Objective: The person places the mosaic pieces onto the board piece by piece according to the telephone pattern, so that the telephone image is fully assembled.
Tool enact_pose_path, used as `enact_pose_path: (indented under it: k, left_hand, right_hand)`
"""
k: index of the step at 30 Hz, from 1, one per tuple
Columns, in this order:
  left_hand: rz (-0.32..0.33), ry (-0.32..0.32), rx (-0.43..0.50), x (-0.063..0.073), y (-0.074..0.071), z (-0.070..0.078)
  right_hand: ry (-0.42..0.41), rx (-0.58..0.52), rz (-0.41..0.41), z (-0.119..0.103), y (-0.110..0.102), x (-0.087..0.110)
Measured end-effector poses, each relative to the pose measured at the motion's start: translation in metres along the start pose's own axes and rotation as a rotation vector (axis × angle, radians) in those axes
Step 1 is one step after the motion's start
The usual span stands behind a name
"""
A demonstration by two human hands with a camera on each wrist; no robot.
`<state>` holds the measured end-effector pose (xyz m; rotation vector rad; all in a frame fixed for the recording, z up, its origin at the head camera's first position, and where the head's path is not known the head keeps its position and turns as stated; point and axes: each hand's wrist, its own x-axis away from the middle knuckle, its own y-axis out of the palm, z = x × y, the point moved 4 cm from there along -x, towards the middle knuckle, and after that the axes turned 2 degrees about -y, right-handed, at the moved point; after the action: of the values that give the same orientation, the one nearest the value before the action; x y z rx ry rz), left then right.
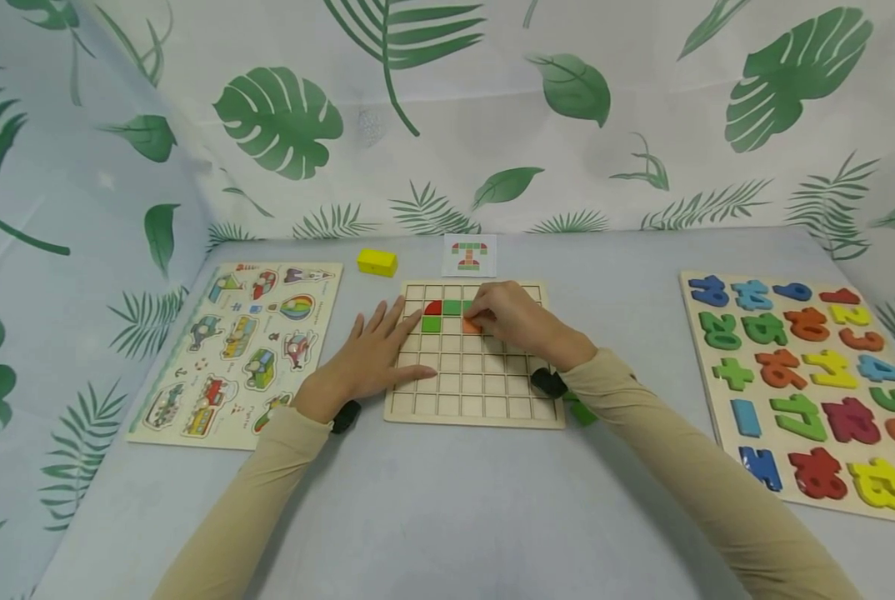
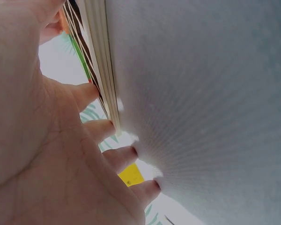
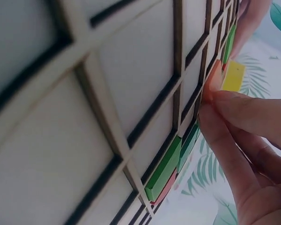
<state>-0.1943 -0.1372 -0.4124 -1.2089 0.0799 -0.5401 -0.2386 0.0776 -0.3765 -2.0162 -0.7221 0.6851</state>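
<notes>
My right hand (image 1: 513,317) pinches an orange square tile (image 3: 213,80) between thumb and fingers, at a cell near the back of the wooden grid board (image 1: 447,408). The tile looks tilted in the right wrist view. My left hand (image 1: 368,354) rests with spread fingers at the board's left edge, thumb over the grid. Beside the left fingertips lie a red quarter-round tile (image 1: 433,307) and a green tile (image 1: 432,324); another green tile (image 1: 452,307) sits at their right. A further green tile (image 3: 164,168) and a red piece (image 3: 166,186) show in the right wrist view, hidden by my right hand from above.
Behind the board lie a pattern card (image 1: 470,255) and a yellow block (image 1: 377,262). A picture puzzle (image 1: 241,358) is at left, a number puzzle (image 1: 807,392) at right. Something green (image 1: 581,410) lies by the board's right corner, partly under the right forearm.
</notes>
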Motion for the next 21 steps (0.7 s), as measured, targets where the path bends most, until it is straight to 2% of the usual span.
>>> enact_pose_path:
  k: [5, 10, 16, 21]
  left_hand:
    - [-0.008, -0.007, -0.014, 0.000, 0.000, -0.001]
    - [0.007, 0.012, -0.002, 0.001, -0.001, 0.000]
    - [0.002, 0.008, 0.000, 0.001, 0.000, 0.001]
    - [0.010, 0.011, 0.002, 0.000, 0.000, 0.000]
  right_hand:
    - [0.011, 0.009, -0.013, -0.001, 0.000, 0.000]
    - [-0.013, -0.059, -0.028, 0.001, -0.005, 0.004]
    - [0.006, -0.169, -0.063, 0.009, -0.025, 0.015]
    - [0.026, -0.205, -0.115, 0.019, -0.041, 0.027]
